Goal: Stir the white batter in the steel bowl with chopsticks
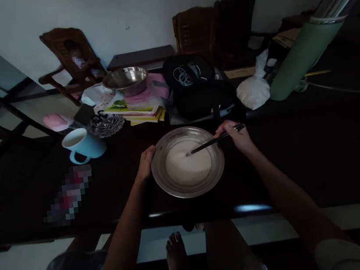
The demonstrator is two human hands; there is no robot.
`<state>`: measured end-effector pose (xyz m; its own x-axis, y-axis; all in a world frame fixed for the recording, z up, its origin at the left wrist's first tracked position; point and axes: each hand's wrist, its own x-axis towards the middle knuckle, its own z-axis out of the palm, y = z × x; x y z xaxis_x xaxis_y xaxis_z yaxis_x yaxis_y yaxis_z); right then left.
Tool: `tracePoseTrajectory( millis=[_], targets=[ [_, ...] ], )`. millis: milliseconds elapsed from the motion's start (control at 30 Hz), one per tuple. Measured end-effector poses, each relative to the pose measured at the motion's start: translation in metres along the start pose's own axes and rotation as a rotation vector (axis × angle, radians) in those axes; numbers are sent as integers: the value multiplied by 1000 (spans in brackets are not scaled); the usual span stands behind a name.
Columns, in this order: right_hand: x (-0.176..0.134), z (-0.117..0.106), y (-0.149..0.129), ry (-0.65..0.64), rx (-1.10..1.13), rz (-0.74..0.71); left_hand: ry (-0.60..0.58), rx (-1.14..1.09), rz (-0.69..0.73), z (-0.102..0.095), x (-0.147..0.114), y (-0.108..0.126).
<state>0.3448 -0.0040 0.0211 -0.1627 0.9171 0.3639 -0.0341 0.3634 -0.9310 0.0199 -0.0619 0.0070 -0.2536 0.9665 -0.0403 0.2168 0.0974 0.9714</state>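
Observation:
A wide metal bowl [162,181] sits near the front edge of the dark table, with a white powder or thick white liquid [187,169] in it; I cannot tell which. My left hand [146,162] grips the bowl's left rim, its fingers partly hidden behind the side. Dark chopsticks [212,141] are held in my right hand [235,135] above the right rim. Their tips dip into the white contents near the middle of the bowl.
Left of the bowl stand a light blue mug [93,144] and a glass dish [107,124]. Behind are books [137,111], another metal bowl [126,81], a black bag [199,92], a tied bag of white powder [254,92] and a tall green thermos [305,58]. A person sits in a wooden chair [64,39].

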Motion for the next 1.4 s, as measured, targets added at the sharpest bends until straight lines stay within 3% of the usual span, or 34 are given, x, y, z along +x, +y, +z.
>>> tracePoseTrajectory(
  millis=[100,233,300,433,500,667,733,833,900,1100,1300,1400],
  targets=[
    [2,-4,2,100,53,19,0,9,-2,0,-1,1],
    [-1,3,1,-111,51,15,-1,8,-1,0,-1,1],
    [-2,5,0,-143,8,-10,-2,9,1,0,0,0],
    [1,-3,3,74,30,-46,-20,8,13,-1,2,-5],
    [2,-5,5,89,73,-31,-19,0,11,-1,2,-7],
    [-2,5,2,-179,0,7,-11,4,1,-1,2,-6],
    [-1,4,-1,-139,-65,-18,3,14,-5,-1,2,-4],
    [1,-2,1,74,-29,-10,8,5,-21,0,1,-2],
    [1,-4,4,142,36,6,9,0,-24,0,1,-1],
    [-3,5,1,-130,-20,-27,6,5,-9,0,2,-1],
    [1,-5,5,192,44,-23,-7,-39,-15,0,1,-3],
    [-1,-1,7,69,95,-8,-14,-33,-25,0,1,-4]
  ],
)
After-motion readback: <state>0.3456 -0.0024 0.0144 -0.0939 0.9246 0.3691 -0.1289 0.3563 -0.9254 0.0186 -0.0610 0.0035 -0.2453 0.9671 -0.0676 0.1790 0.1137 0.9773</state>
